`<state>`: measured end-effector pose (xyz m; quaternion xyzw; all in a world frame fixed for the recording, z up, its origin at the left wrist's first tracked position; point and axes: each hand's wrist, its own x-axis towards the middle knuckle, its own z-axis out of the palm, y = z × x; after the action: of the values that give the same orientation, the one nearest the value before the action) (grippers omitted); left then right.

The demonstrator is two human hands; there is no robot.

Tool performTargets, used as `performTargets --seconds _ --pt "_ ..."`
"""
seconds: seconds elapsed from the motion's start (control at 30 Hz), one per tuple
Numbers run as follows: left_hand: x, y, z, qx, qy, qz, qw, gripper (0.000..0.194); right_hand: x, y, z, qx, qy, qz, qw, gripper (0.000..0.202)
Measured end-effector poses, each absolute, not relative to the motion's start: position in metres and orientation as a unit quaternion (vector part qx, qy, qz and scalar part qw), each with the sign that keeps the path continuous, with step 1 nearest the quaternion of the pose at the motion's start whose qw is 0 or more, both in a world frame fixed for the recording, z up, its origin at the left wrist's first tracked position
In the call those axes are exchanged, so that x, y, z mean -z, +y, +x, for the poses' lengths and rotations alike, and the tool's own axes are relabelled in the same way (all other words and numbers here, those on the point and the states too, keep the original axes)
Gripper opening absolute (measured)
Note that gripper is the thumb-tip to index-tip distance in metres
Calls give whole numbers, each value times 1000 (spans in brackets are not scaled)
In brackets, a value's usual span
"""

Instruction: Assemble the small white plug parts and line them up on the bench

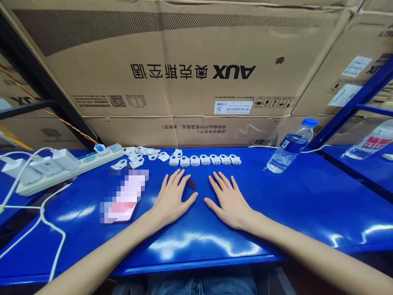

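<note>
My left hand (172,197) lies flat on the blue table (196,233), fingers spread and holding nothing. Close by its index finger and thumb is a small cluster of red and dark bits (192,184), perhaps screws, too small to be sure. To the right, my right hand (229,200) also rests palm down with its fingers apart and nothing in it. Beyond my fingertips stands a row of several white plugs (205,159) with ring-shaped grips, prongs facing me. More white plugs lie in a loose heap (136,155) at the row's left.
A pink phone (127,196), partly pixelated, lies left of my left hand. A white power strip (82,166) with adapters and cables runs along the left. At the right stands a tilted-looking water bottle (291,145). Large cardboard boxes (184,41) wall off the back.
</note>
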<state>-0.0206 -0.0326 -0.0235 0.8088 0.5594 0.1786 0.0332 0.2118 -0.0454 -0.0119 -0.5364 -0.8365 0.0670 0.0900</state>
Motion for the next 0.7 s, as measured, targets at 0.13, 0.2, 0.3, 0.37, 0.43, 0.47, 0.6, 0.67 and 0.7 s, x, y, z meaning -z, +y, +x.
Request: performTargets --seconds 0.13,0.2,0.3,0.37,0.43,0.47,0.6,0.67,0.7 --pt "22 -33 -20 -214 548 808 27 56 13 -48 211 -71 -836 -539 74 79" --pt "18 -32 -20 -242 527 814 17 47 14 -48 211 -70 -836 -537 85 78" --pt "10 -32 -20 -263 492 830 11 29 14 -39 217 -54 -841 -523 128 72" --pt "6 -32 -20 -262 478 838 11 21 13 -24 228 -28 -837 -520 168 67" --pt "3 -32 -20 -261 472 842 12 18 12 -3 245 6 -819 -534 209 62" --pt "3 -32 -20 -262 472 841 15 17 12 8 255 23 -809 -543 225 61" --pt "4 -30 -21 -276 478 833 36 16 17 42 290 52 -774 -595 210 62" --pt "5 -29 -21 -284 478 830 43 16 19 48 299 37 -765 -617 182 58" --pt "5 -28 -22 -288 478 829 46 15 20 48 301 30 -762 -624 171 56"
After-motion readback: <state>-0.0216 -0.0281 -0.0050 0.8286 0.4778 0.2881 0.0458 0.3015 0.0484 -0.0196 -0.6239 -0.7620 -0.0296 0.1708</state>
